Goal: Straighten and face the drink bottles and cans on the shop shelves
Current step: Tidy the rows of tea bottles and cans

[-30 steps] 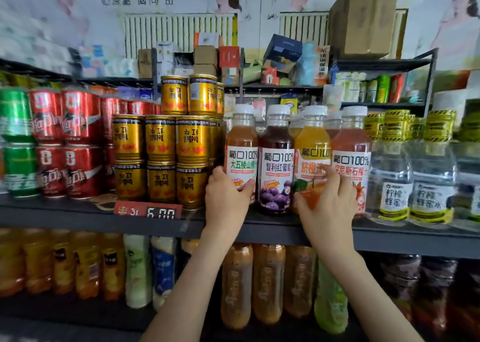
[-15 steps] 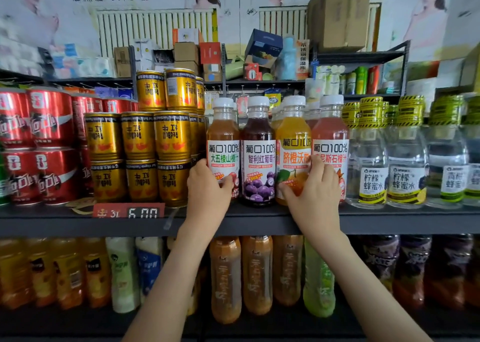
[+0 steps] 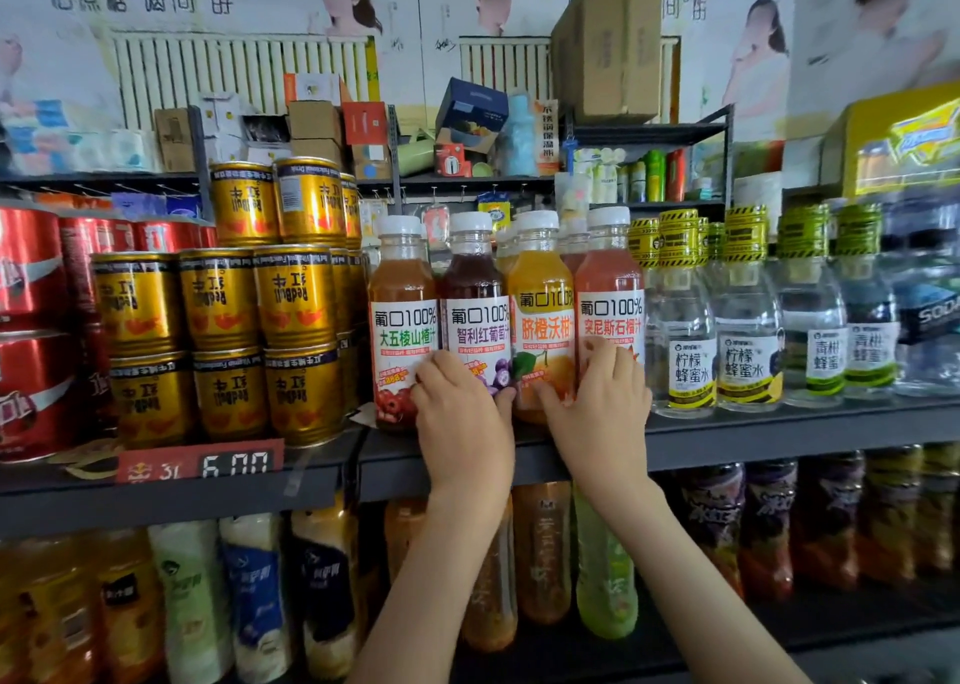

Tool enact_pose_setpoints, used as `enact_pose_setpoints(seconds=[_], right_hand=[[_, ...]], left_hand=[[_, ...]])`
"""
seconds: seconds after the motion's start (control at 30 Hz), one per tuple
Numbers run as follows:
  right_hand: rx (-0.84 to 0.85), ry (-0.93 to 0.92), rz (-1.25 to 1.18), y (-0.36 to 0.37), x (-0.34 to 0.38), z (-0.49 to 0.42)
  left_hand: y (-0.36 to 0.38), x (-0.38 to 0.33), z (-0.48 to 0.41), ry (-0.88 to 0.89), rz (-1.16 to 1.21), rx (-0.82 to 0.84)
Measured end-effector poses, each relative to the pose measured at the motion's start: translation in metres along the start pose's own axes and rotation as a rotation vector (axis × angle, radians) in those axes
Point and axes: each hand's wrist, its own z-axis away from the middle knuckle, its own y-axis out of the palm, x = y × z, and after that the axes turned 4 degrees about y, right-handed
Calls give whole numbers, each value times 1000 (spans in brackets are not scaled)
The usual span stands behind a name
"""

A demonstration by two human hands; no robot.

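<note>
Four white-capped juice bottles stand in a row on the dark shelf (image 3: 779,436), labels facing out: brown-orange (image 3: 401,319), dark purple (image 3: 475,288), orange (image 3: 540,298) and pink-red (image 3: 610,293). My left hand (image 3: 462,413) grips the lower part of the purple bottle, fingers on its left side, thumb on its right. My right hand (image 3: 597,408) grips the base of the pink-red bottle, with the thumb lying against the orange one. Both hands hide the bottles' bottoms.
Stacked gold cans (image 3: 218,298) and red cans (image 3: 31,319) fill the shelf to the left, above a red price tag (image 3: 202,465). Clear honey-water bottles (image 3: 680,356) stand close on the right. Several more bottles (image 3: 540,553) line the shelf below.
Both hands have shifted one bottle to the right: the left from the brown-orange bottle to the purple one, the right from the orange bottle to the pink-red one.
</note>
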Motion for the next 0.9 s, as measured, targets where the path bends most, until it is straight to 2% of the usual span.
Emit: enact_pose_setpoints(seconds=[0.07,0.13,0.3,0.53,0.7,0.9], right_hand=[[-84,5,-6,-7,-9,-2],[-98,33,14,-14,-18,-3],[70,73,57,-21,-32,-6],[146,104,97,-20,-26,-10],[167,-10,60,-28,-35,-10],[71,-117,8,-65,-79,-18]], left_hand=[[2,-3,-1,-11,-7,6],[3,-4,-2,-19,-23,14],[5,-3,-1,-14,-53,24],[-3,-11,5,61,-94,-45],[4,-31,15,283,-34,-170],[17,-73,35,338,146,-76]])
